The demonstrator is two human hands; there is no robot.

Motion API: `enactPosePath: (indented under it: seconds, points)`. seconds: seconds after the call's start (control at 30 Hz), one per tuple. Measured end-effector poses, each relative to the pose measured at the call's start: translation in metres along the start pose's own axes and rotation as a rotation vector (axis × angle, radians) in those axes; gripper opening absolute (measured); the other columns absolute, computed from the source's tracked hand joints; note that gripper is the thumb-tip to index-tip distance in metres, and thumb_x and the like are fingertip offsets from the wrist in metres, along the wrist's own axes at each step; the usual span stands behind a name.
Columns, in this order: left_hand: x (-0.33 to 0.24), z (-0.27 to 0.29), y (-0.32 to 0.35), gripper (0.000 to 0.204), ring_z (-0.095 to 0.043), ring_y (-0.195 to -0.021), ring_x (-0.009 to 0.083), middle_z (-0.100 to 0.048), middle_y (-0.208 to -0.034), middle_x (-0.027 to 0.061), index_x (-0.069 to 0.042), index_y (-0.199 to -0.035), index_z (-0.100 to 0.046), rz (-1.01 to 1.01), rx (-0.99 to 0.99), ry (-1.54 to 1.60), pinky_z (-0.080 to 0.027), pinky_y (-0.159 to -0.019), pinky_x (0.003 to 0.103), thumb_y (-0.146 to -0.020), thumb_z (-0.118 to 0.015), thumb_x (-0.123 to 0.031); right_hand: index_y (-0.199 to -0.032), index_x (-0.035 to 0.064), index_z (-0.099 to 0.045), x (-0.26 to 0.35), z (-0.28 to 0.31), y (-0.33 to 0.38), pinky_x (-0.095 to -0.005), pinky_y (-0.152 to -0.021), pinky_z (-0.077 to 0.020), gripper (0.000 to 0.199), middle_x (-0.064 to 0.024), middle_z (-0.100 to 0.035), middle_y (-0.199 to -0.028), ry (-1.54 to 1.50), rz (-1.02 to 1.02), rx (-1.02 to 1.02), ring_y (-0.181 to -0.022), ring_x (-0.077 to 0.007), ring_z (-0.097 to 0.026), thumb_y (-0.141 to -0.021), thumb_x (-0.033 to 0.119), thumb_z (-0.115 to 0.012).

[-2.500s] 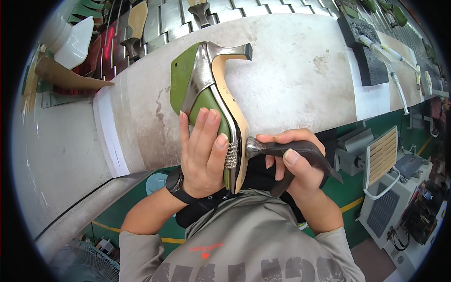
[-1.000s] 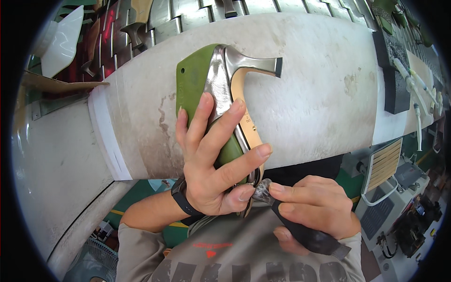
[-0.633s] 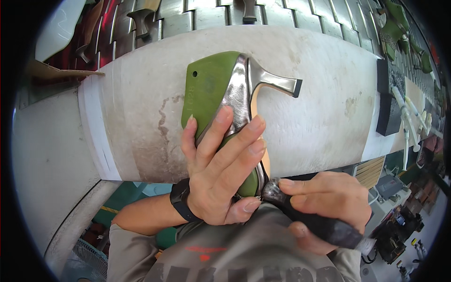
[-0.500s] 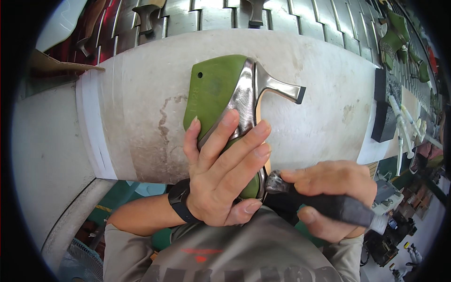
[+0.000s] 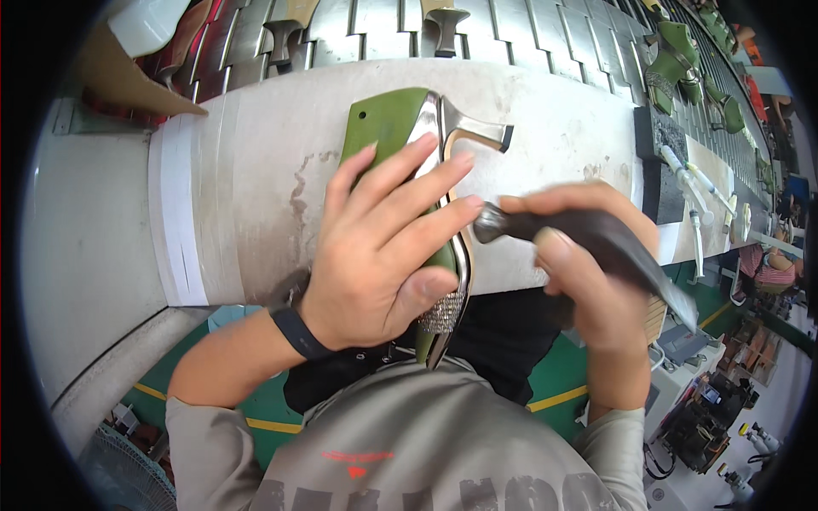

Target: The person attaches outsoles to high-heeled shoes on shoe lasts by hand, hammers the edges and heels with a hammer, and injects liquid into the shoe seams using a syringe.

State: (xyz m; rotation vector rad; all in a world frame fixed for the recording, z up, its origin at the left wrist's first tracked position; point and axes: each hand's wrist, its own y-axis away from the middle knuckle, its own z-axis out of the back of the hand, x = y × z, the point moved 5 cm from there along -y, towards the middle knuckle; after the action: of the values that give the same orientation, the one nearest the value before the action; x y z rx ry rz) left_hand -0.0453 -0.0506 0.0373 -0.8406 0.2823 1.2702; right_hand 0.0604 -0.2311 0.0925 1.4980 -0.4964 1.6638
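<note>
A silver high-heeled shoe [image 5: 424, 121] on a green last [image 5: 380, 117] lies on its side across the padded bench, its slim heel [image 5: 477, 128] pointing right. A glittering stone-set band [image 5: 443, 313] shows near the toe, which hangs past the bench's near edge. My left hand [image 5: 366, 247] lies over the shoe's middle with fingers spread, holding it down, thumb toward the toe. Gripped in my right hand [image 5: 615, 307] is a shoemaker's hammer [image 5: 588, 232] with a dark head. Its round face is close to the sole edge beside my left fingertips; whether they touch I cannot tell.
Behind the bench [image 5: 562, 111] runs a metal slat conveyor [image 5: 375, 47] carrying other heeled shoe parts. Several white brush-like tools [image 5: 697, 183] lie by a black block [image 5: 660, 162] at the right. A brown curved sheet [image 5: 128, 77] juts in at the far left.
The shoe has shifted a little and turned, bringing its toe into view. My left hand has moved away from me along with it. The hammer has risen from near the toe to the sole's middle.
</note>
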Motion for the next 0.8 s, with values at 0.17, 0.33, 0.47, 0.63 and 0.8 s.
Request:
enactPosePath:
  seconds: [0.17, 0.33, 0.47, 0.63, 0.8]
  points:
    - [-0.004, -0.009, -0.005, 0.05, -0.055, -0.144, 0.0386, -0.071, -0.14, 0.0123, -0.012, -0.114, -0.08, -0.102, -0.015, -0.066, -0.027, -0.123, 0.061, -0.113, -0.042, -0.044, -0.111, -0.0024, -0.063, 0.01, 0.011, 0.082, -0.025, -0.063, -0.0565, 0.035, -0.0325, -0.075, -0.105, -0.256, 0.526, -0.43, -0.064, -0.0166, -0.067, -0.094, 0.027, -0.074]
    - [-0.003, -0.011, -0.006, 0.041, -0.06, -0.138, 0.0362, -0.075, -0.127, 0.0092, -0.007, -0.103, -0.078, -0.093, -0.096, -0.051, -0.029, -0.122, 0.063, -0.107, -0.044, -0.03, -0.116, -0.0075, -0.068, -0.027, -0.027, 0.064, -0.0371, -0.095, -0.0596, 0.029, -0.0244, -0.078, -0.116, -0.059, 0.267, -0.081, -0.106, -0.0267, -0.077, -0.089, 0.0, -0.078]
    - [-0.001, -0.011, -0.004, 0.039, -0.06, -0.138, 0.0349, -0.075, -0.127, 0.0091, -0.007, -0.103, -0.078, -0.098, -0.116, -0.041, -0.029, -0.122, 0.063, -0.106, -0.045, -0.028, -0.115, -0.0061, -0.068, -0.02, -0.027, 0.062, -0.0356, -0.095, -0.0596, 0.028, -0.0239, -0.078, -0.116, -0.028, 0.243, -0.032, -0.106, -0.0261, -0.077, -0.089, -0.001, -0.077]
    - [-0.004, -0.015, -0.007, 0.036, -0.06, -0.138, 0.0346, -0.075, -0.127, 0.008, -0.008, -0.103, -0.077, -0.116, -0.139, -0.024, -0.029, -0.122, 0.064, -0.105, -0.046, -0.025, -0.111, -0.0045, -0.07, -0.02, -0.033, 0.079, -0.0353, -0.087, -0.0625, 0.031, -0.0244, -0.078, -0.111, 0.123, 0.374, 0.012, -0.098, -0.03, -0.08, -0.081, -0.002, -0.081]
    - [-0.001, -0.015, -0.006, 0.028, -0.062, -0.135, 0.0318, -0.076, -0.121, 0.0051, -0.011, -0.098, -0.076, -0.135, -0.195, -0.042, -0.032, -0.12, 0.064, -0.103, -0.052, -0.024, -0.107, -0.0052, -0.072, -0.01, -0.043, 0.086, -0.0337, -0.081, -0.0646, 0.031, -0.0223, -0.078, -0.105, 0.242, 0.47, 0.016, -0.09, -0.0314, -0.081, -0.078, -0.001, -0.083]
